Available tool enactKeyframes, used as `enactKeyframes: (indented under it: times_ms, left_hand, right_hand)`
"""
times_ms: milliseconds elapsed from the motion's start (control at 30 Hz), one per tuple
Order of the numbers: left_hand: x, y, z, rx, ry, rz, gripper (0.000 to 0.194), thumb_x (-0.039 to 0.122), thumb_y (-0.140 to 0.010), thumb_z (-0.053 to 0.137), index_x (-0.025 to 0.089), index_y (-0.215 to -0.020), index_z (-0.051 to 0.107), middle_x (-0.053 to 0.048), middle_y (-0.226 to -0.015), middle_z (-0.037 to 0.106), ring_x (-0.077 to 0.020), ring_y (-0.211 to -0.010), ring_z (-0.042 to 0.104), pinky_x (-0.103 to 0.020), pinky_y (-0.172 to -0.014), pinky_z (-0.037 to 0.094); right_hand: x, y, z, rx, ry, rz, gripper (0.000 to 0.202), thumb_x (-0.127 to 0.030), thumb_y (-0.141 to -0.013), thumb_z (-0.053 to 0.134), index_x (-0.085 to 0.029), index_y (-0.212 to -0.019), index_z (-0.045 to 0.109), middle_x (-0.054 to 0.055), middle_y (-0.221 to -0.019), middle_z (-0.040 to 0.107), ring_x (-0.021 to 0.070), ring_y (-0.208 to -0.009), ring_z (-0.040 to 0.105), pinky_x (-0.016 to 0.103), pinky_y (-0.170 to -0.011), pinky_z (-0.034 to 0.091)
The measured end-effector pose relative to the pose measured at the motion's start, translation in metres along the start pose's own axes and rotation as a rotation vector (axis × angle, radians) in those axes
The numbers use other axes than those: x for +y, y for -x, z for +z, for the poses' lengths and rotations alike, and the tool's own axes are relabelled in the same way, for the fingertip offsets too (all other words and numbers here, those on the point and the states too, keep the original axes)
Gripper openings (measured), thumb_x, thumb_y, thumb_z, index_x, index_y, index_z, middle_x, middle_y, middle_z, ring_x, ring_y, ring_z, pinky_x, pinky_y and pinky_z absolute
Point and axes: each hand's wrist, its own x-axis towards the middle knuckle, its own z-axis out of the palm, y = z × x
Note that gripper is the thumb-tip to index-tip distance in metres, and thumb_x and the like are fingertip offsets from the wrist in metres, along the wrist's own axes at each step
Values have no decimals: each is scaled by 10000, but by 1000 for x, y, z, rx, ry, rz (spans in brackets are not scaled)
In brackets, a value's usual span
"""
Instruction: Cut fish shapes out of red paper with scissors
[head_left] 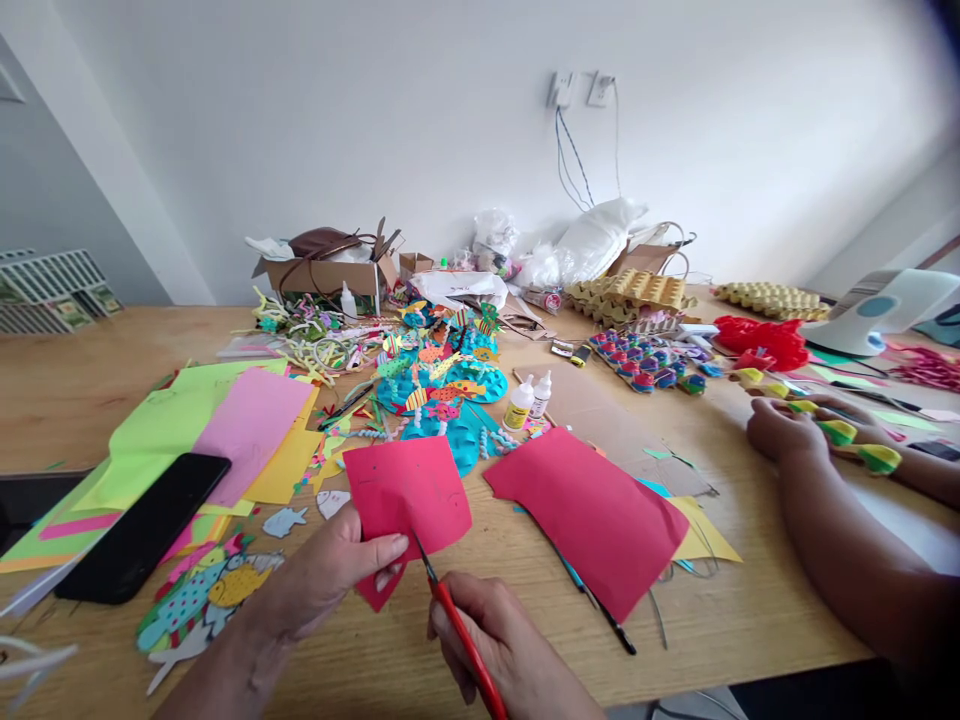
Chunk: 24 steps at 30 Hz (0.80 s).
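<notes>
In the lower middle of the frame, the left hand [330, 570] pinches a red paper piece [409, 485] between thumb and fingers, and the right hand [514, 630] is closed around red-handled scissors [466, 638], whose blades meet the lower edge of that paper. Just right of centre, a larger red sheet [592, 520] lies on the table [420, 680], partly over a yellow sheet [705, 530]. At lower left, a black phone [142, 530] rests on coloured papers [165, 430], with paper fish [240, 585] near it. At the centre, two glue bottles [519, 403] stand upright beside a blue craft piece [480, 382] decorated with colourful fish. At the right edge, a co-worker's hands [787, 432] are near yellow-and-green pieces [879, 458]; their grip I cannot tell. Egg cartons [626, 293] sit farther back, right of centre.
</notes>
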Motion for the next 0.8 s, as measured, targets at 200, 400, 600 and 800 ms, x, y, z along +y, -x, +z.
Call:
enactKeyframes:
  times_ms: [200, 400, 600, 800]
  left_hand:
    - [-3, -1, -1, -15, 23, -16, 238, 352, -711, 671, 179, -595, 555, 46, -488, 510, -96, -449, 388, -211, -469, 306]
    - [-3, 0, 0, -29, 56, -34, 202, 335, -710, 676, 178, -642, 568, 50, -510, 505, -89, -449, 370, -205, -458, 304]
    - [-4, 1, 2, -79, 77, -45, 238, 355, -697, 681, 173, -592, 568, 50, -498, 495, -86, -448, 364, -202, -442, 276]
    - [-3, 0, 4, -79, 67, -52, 281, 372, -685, 684, 168, -545, 551, 48, -477, 496, -83, -447, 372, -204, -438, 259]
  right_hand:
    - [0, -2, 1, 25, 63, -79, 460, -545, -882, 352, -189, -594, 397, -49, -507, 332, 88, -497, 310, 194, -447, 267]
    - [-3, -2, 2, 35, 106, -60, 446, -510, -894, 347, -182, -601, 420, -44, -486, 364, 93, -500, 329, 186, -445, 287]
    - [-3, -3, 4, 28, 54, -90, 497, -596, -880, 301, -190, -606, 387, -41, -527, 341, 92, -508, 309, 197, -456, 282]
    - [0, -3, 6, 42, 22, -90, 576, -711, -825, 256, -194, -590, 354, -45, -534, 303, 86, -498, 271, 199, -434, 257]
